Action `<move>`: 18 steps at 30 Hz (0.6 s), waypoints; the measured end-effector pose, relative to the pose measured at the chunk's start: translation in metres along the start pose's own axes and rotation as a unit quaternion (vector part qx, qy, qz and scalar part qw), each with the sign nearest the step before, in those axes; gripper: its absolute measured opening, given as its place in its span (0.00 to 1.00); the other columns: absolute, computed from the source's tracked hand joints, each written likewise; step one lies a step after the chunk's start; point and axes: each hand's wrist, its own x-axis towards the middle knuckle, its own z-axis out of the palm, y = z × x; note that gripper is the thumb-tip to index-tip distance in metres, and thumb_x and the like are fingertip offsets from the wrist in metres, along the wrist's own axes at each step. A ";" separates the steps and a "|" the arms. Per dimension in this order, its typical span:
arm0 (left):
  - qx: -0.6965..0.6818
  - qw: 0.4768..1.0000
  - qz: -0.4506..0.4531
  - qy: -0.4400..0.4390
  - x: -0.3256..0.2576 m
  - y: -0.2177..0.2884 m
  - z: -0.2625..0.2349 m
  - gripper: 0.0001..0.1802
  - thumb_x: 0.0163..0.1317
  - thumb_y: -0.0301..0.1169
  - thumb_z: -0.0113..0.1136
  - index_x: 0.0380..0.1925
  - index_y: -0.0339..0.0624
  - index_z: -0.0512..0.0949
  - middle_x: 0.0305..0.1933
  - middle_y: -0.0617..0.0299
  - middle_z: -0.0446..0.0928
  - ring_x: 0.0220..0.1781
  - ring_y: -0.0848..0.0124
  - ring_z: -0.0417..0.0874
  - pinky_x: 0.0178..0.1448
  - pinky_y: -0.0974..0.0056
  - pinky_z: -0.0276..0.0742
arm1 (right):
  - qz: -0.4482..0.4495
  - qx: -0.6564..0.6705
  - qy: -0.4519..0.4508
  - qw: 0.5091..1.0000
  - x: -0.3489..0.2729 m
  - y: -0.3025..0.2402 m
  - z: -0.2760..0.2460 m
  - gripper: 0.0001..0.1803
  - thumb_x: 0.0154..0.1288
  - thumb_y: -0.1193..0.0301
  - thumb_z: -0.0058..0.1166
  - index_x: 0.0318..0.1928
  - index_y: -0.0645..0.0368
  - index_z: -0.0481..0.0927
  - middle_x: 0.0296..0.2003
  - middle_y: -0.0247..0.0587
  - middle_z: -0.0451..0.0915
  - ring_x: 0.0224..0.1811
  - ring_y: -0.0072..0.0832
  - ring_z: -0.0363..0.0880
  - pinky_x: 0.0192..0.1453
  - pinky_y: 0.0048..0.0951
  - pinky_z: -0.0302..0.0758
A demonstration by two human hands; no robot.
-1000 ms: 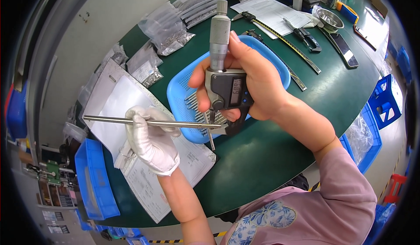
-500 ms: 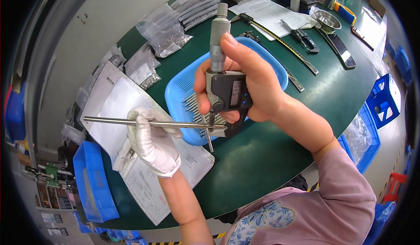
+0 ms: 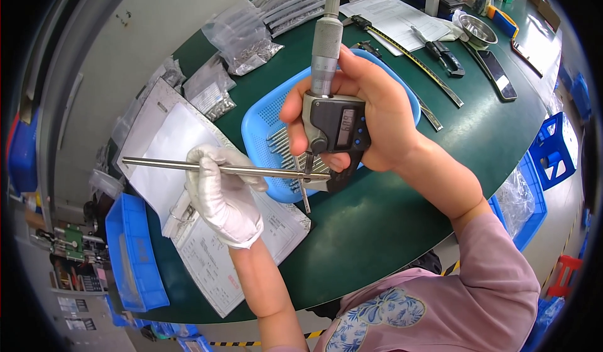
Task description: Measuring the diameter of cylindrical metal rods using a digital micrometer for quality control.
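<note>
My left hand (image 3: 221,192), in a white glove, is closed around a long thin steel rod (image 3: 160,164). The rod runs roughly level, its right end lying at the jaws of a digital micrometer (image 3: 339,121). My bare right hand (image 3: 386,116) grips the micrometer by its dark frame, the silver thimble pointing up and away from me. The thumb is beside the thimble's lower part, and some fingers curl behind the frame. Below the tool, a light blue perforated basket (image 3: 254,122) holds several metal rods (image 3: 278,143), partly hidden by my hand.
Papers on a clipboard (image 3: 213,283) lie at the left beside a blue bin (image 3: 135,251). Bags of small parts (image 3: 242,34) line the back. Calipers (image 3: 408,56), a phone (image 3: 496,75) and a metal bowl (image 3: 477,30) lie at the back right of the green table (image 3: 377,239).
The micrometer's thimble is tilted slightly more to the right, and the display reading differs. Both hands, with the rod and the micrometer, sit slightly shifted in the picture.
</note>
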 end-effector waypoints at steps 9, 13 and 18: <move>0.004 1.000 0.005 -0.003 0.000 -0.002 0.000 0.13 0.61 0.37 0.42 0.28 0.37 0.64 0.12 0.54 0.66 0.10 0.71 0.64 0.15 0.71 0.63 | -0.024 -0.098 0.015 0.995 -0.001 -0.003 0.002 0.36 0.60 0.43 0.25 0.31 0.66 0.72 0.20 0.49 0.75 0.08 0.23 0.64 0.11 0.18 0.62; 0.009 1.000 0.006 0.003 0.001 -0.003 -0.002 0.14 0.61 0.39 0.42 0.26 0.39 0.64 0.11 0.55 0.66 0.09 0.71 0.64 0.15 0.72 0.62 | -0.021 -0.089 0.016 0.996 -0.001 -0.004 0.003 0.36 0.59 0.43 0.25 0.31 0.66 0.72 0.20 0.48 0.75 0.08 0.23 0.65 0.11 0.18 0.62; 0.084 0.996 -0.009 0.001 0.001 -0.001 -0.001 0.16 0.61 0.44 0.44 0.24 0.44 0.64 0.12 0.62 0.62 0.11 0.76 0.60 0.15 0.74 0.57 | -0.023 -0.089 -0.002 0.996 -0.001 -0.003 0.001 0.36 0.60 0.43 0.24 0.33 0.67 0.73 0.21 0.49 0.76 0.08 0.23 0.65 0.12 0.18 0.63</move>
